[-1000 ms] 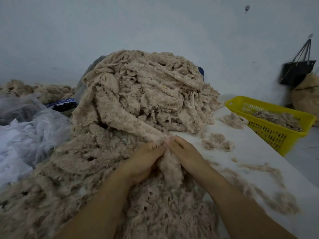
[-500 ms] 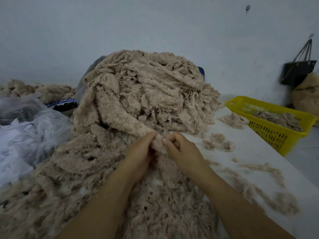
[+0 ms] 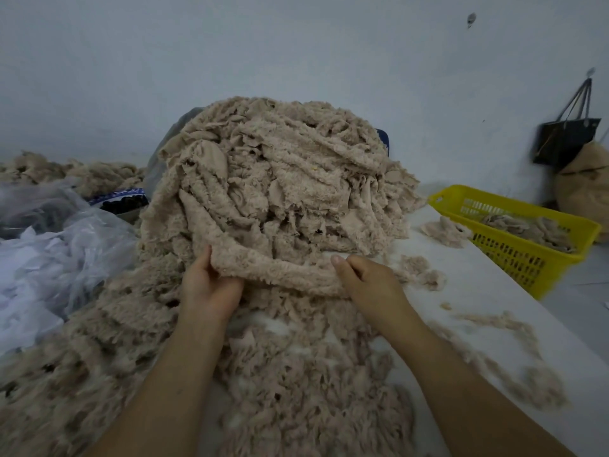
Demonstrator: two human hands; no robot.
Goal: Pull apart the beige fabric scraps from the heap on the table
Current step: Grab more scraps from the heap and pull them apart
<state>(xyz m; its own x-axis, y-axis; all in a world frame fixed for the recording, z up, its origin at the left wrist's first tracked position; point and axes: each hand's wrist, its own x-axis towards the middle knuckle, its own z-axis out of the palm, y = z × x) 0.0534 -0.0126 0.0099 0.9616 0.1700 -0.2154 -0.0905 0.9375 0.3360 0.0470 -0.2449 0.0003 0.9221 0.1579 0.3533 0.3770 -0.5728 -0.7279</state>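
Fabric strip [image 3: 280, 273] of beige fleece stretched across the foot of the heap [image 3: 283, 173] on the table [image 3: 481, 291]. The left hand [image 3: 211, 291] pinched the strip's left end and the right hand [image 3: 365, 282] gripped its right end. A yellow basket [image 3: 517, 255] sat right of the heap.

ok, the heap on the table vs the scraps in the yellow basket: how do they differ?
The heap is a tall mound; the basket scraps are a thin layer. The heap lies loose on the table; the basket scraps sit inside the yellow basket. The left hand and right hand grip a strip at the heap's foot; the basket scraps are untouched. Both are beige fleecy fabric.
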